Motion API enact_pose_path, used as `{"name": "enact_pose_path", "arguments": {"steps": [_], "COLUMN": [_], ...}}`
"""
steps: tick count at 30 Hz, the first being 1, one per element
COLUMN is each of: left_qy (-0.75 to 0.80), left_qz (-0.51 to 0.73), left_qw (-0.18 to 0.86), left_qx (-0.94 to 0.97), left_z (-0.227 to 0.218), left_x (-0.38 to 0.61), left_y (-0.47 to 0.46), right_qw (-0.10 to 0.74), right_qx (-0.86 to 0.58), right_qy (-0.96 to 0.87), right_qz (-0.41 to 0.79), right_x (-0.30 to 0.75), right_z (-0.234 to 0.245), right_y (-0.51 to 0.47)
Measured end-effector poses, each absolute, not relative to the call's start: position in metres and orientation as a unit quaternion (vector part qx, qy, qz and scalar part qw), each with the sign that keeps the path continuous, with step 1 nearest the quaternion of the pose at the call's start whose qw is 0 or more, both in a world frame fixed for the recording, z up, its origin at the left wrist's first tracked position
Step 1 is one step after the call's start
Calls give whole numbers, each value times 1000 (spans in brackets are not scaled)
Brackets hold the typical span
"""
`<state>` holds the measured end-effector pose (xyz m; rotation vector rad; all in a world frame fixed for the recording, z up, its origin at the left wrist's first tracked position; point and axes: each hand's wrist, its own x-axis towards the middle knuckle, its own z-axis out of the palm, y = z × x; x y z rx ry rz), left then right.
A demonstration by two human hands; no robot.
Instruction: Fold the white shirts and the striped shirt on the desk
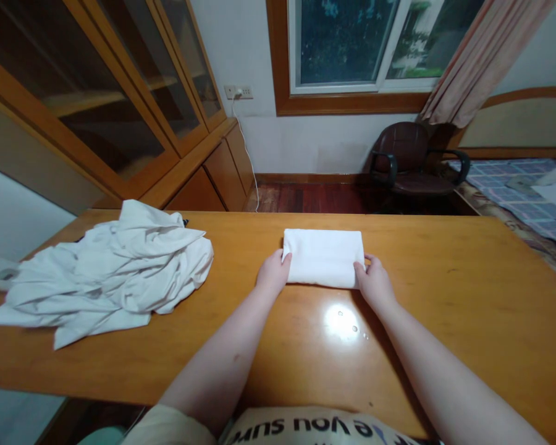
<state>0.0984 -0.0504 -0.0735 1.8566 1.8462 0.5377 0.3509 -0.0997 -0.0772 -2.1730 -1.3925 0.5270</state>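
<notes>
A white cloth folded into a neat rectangle lies flat near the middle of the wooden table. My left hand grips its left end with the thumb on top and fingers curled. My right hand holds its right end the same way, thumb resting on the near right corner. Both forearms reach in from the bottom of the view.
A crumpled heap of white cloths covers the table's left part. Glass-door wooden cabinets stand at the left. Beyond the table are a dark armchair, a window with a curtain, and a bed at the right.
</notes>
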Motion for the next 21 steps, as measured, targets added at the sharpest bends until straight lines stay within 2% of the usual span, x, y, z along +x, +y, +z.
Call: {"name": "enact_pose_path", "arguments": {"steps": [5, 15, 21], "left_qy": [682, 678, 706], "left_qz": [182, 191, 141], "left_qw": [241, 239, 209], "left_qx": [666, 668, 662], "left_z": [-71, -67, -66], "left_x": [101, 100, 106], "left_y": [-52, -57, -54], "right_qw": [260, 205, 174], "right_qx": [-798, -800, -810], "right_qy": [-504, -536, -534], "right_qz": [206, 176, 166], "right_x": [352, 352, 346], "right_z": [-77, -76, -72], "right_y": [-99, -92, -90]}}
